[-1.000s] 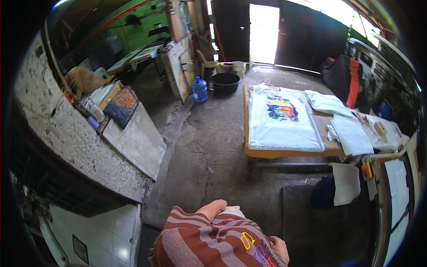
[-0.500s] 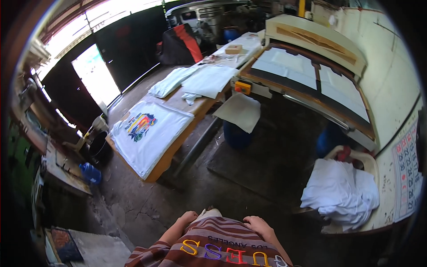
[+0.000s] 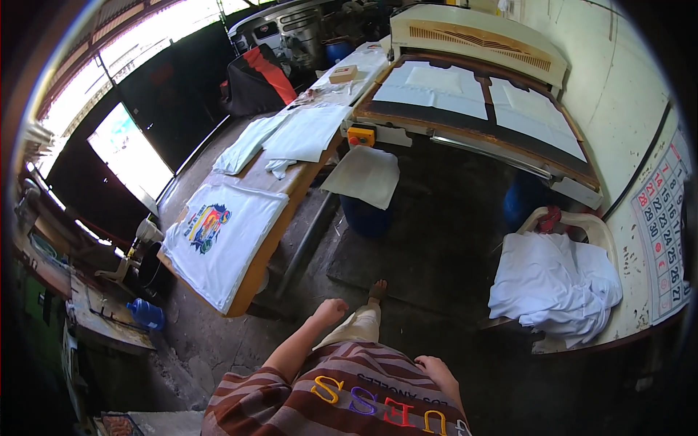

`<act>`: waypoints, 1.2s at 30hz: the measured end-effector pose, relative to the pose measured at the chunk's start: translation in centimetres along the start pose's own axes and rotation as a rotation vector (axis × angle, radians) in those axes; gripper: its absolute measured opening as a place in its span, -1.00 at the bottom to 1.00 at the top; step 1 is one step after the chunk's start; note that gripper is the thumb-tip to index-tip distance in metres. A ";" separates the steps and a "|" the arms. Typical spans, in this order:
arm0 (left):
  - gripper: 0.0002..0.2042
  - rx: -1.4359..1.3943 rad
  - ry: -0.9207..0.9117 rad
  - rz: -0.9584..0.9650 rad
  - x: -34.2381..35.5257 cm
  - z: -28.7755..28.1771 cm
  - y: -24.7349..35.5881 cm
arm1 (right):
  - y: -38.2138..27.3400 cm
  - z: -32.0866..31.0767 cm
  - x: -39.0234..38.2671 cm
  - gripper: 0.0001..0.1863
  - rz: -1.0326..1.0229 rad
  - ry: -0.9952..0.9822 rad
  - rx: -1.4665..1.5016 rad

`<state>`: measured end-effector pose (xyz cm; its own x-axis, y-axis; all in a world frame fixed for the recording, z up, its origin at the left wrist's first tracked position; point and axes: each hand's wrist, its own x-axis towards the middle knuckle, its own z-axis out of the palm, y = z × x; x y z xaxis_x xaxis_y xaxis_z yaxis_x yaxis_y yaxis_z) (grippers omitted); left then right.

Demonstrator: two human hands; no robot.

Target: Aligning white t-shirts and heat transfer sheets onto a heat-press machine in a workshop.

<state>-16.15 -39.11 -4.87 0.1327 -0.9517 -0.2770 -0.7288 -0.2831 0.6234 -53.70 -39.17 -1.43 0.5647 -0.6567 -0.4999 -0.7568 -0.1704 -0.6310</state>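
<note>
- Compared with half a second ago, the left hand point(image 3: 331, 312) is farther forward of the body, and a beige trouser leg point(image 3: 358, 325) and foot point(image 3: 377, 291) now show ahead of the striped shirt point(image 3: 363, 385).
- The view has also swung right: the table and flatbed press point(image 3: 480, 33) sit farther left, and more of the wall calendar point(image 3: 665, 218) shows.
- Dark floor point(image 3: 443, 305) runs between the wooden table point(image 3: 263, 256) at left and the plastic chair point(image 3: 607, 236) at right — the table's near corner points toward the person.
- A blue barrel point(image 3: 367, 224) with a pale sheet point(image 3: 366, 174) over it stands beyond the foot, near the press's front edge.
- The printed white T-shirt point(image 3: 243, 225) lies flat on the table's near end, left of the left hand and apart from it.
- Left fingers are curled inward; whether they close fully, I cannot tell.
- The right hand point(image 3: 436, 369) is beside the striped shirt — its fingers are too unclear to tell. The heaped white garments point(image 3: 552, 287) on the chair lie well apart from it.
</note>
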 end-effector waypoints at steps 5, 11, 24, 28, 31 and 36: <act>-0.78 -0.085 0.108 0.119 7.9 -4.2 4.5 | 0.1 -2.1 2.9 -0.69 0.012 0.045 -0.006; -0.84 -0.175 0.457 0.277 22.1 -13.9 9.7 | -0.9 -7.0 8.6 -0.67 0.054 0.018 -0.042; -0.79 0.066 0.866 0.114 60.8 -34.2 15.0 | -8.5 -24.6 26.5 -0.64 0.118 0.258 0.245; -0.80 0.141 0.856 -0.003 69.1 -36.2 14.3 | -7.8 -27.8 27.1 -0.67 0.292 0.471 0.152; -0.77 0.223 0.688 -0.103 73.1 -35.9 15.2 | -7.5 -28.1 25.3 -0.69 0.461 0.473 -0.027; -0.82 0.434 0.587 -0.179 75.8 -34.8 17.4 | -8.1 -27.9 23.5 -0.69 0.616 0.468 0.141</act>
<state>4.54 -120.28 10.44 0.5220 -0.8370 0.1642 -0.8456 -0.4827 0.2277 -43.49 -73.75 8.44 -0.1643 -0.8489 -0.5024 -0.8222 0.3993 -0.4058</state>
